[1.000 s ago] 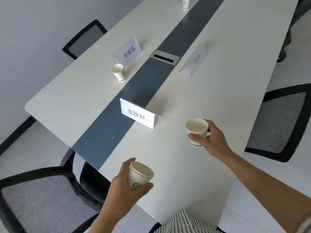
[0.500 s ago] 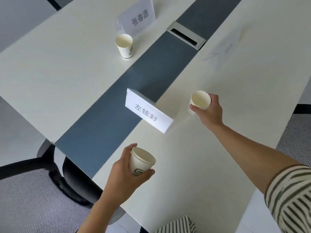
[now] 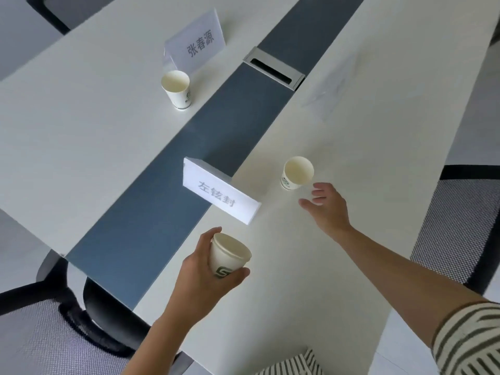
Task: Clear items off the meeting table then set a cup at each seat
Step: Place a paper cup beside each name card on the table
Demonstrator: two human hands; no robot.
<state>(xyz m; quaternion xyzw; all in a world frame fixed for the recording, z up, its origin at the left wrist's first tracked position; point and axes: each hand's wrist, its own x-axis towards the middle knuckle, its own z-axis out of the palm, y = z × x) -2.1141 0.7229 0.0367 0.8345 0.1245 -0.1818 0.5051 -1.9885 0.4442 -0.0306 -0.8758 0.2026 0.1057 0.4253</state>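
Right of the name card [image 3: 220, 197], a cup [image 3: 297, 173] stands; the right hand [image 3: 328, 209] is released beside it, and the left hand [image 3: 205, 269] grasps another cup [image 3: 228, 257] below the card.

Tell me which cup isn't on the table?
The nearest cup, gripped in the left hand. The other two stand on the table: the middle cup by the right hand and the far cup by the far name card.

Open tabletop [image 3: 392, 147] stretches from the standing cup [image 3: 297, 173] toward 2 and 3 o'clock; at its 9 o'clock the name card [image 3: 221, 197] stands in the way.
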